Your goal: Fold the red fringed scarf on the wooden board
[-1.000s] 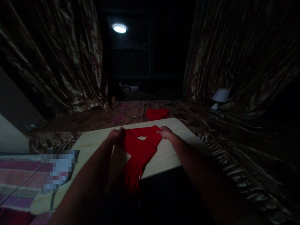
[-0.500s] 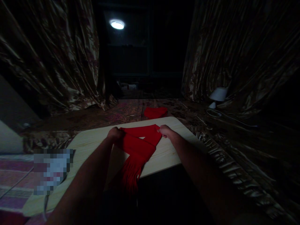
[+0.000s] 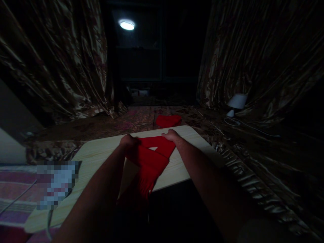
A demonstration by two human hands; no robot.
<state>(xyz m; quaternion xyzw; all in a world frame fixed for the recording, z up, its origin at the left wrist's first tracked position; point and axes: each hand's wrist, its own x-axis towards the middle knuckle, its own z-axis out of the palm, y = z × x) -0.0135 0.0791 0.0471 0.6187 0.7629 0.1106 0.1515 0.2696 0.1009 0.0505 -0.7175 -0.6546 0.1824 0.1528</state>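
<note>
Head camera looks down at a red scarf that lies on a pale wooden table. The scarf is folded into a shape like a pointy hill, with a small gap of table showing in the middle. Its fringed end hangs over the near edge of the table.

Left hand sits on the far left corner of the scarf. Its fingers are curled in and pinch the red cloth. Right hand sits on the far right corner. Its fingers are bent down onto the cloth, but it is too dark to tell if they really grip it or just press on it. Both arms reach out from the bottom of the picture, one on each side of the scarf.

Just past the far edge of the table, another red cloth lies in a small heap on the patterned floor covering. It does not touch the scarf.

Off to the right, well apart from the table, a small white lamp stands low down, with a thin white cord beside it. Shiny brown curtains hang on both sides. A round light glows up high in the dark middle. No boxes or bowls show.
</note>
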